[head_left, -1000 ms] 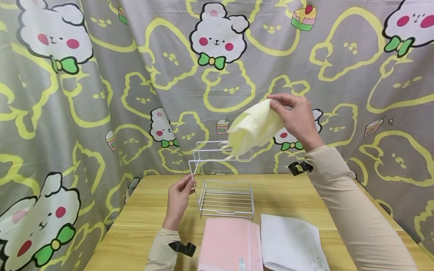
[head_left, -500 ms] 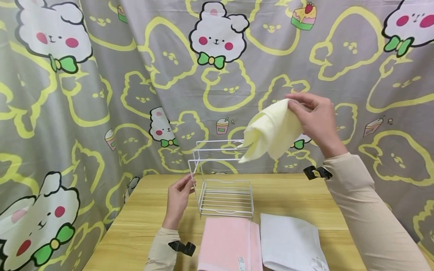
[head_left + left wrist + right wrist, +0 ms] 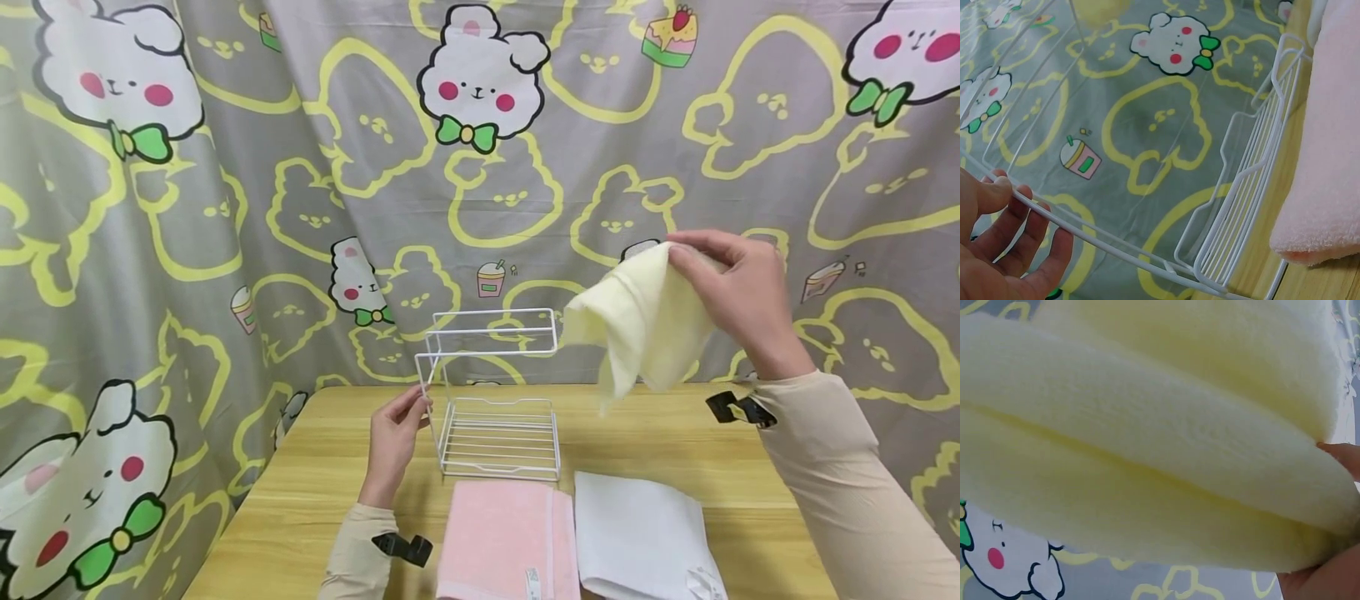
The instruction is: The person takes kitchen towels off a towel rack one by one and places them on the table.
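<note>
A pale yellow towel [image 3: 637, 312] hangs in folds from my right hand [image 3: 742, 292], pinched at its upper edge between thumb and fingers. It is in the air, just right of the top rails of a white wire rack [image 3: 501, 473]. My left hand [image 3: 397, 433] grips the rack's left upright, and in the left wrist view the thumb and fingers [image 3: 1050, 265] lie about that wire. The rack stands upright on the table, with a slatted bottom shelf and several top rails. In the right wrist view the yellow towel [image 3: 1147, 437] covers most of the picture.
A folded pink towel [image 3: 506, 537] lies on the wooden table [image 3: 300, 508] in front of the rack. To its right is a folded white towel [image 3: 641, 529]. A grey patterned curtain [image 3: 300, 125] hangs behind and along both sides.
My right hand has carried the yellow towel to the right and slightly down, from over the rack's top rails to beside them. The left hand and the rack have stayed put.
</note>
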Demonstrator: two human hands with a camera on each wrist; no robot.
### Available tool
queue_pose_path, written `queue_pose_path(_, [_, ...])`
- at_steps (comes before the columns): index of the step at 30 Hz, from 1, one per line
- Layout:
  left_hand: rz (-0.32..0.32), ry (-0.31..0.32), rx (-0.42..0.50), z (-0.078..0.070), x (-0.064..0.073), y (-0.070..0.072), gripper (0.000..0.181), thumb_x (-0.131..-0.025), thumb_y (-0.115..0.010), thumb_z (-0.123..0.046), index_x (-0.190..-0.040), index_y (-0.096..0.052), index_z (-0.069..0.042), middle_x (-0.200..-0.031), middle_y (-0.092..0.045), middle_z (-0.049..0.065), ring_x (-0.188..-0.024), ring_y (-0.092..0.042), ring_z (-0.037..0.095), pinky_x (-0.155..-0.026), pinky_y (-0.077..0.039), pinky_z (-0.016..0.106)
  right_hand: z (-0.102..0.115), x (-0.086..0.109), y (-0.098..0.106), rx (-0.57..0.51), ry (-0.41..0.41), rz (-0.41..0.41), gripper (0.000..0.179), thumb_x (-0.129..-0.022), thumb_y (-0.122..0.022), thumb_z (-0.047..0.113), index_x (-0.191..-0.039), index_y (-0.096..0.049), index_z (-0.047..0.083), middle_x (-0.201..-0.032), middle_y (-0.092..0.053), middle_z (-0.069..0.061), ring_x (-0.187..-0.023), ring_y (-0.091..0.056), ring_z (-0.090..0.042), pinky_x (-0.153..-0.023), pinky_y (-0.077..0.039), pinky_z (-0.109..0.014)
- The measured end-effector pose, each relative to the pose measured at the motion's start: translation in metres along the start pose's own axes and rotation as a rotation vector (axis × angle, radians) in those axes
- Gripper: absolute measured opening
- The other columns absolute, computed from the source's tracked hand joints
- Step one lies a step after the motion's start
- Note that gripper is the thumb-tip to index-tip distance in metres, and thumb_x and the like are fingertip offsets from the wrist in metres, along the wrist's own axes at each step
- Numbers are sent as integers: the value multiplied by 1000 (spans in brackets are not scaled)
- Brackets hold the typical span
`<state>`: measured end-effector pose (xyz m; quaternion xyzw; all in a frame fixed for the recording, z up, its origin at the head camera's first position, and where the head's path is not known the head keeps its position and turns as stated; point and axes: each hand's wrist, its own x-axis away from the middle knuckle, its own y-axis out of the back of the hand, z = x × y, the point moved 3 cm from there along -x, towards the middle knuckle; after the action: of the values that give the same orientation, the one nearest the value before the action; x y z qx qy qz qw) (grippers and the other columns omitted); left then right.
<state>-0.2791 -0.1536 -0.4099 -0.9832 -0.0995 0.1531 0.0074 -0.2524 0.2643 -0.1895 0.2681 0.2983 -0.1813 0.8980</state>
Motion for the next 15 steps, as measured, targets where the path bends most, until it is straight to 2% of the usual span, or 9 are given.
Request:
queue_pose_path(4, [-1,0,-2,0,0,0,32,-100,-65,-6,-130,-66,6,-103,-75,3,-90,-69,8,-78,-62,21,-5,10,1,58,11,16,36,-94,-73,47,-119,-78,21,-108,-73,21,-99,-59,8,-73,-45,-9])
queue_pose_path(8, [-5,-12,-11,1,0,-1,32,-100,-66,-5,-129,-66,6,-107,-75,5,-91,-69,9,-78,-62,21,-14,20,0,70,15,24,35,-93,-74,46,-118,-79,22,-104,-69,30,-99,-58,10,-71,-45,-8])
queue_pose_path(15, [-12,-5,-13,-1,1,-1,32,-100,-65,-4,-130,-66,8,-107,-75,4,-89,-68,7,-78,-62,21,-28,37,-8,88,0,70,34,-93,-74,47,-118,-78,25,-110,-73,22,-103,-57,14,-70,-48,-4])
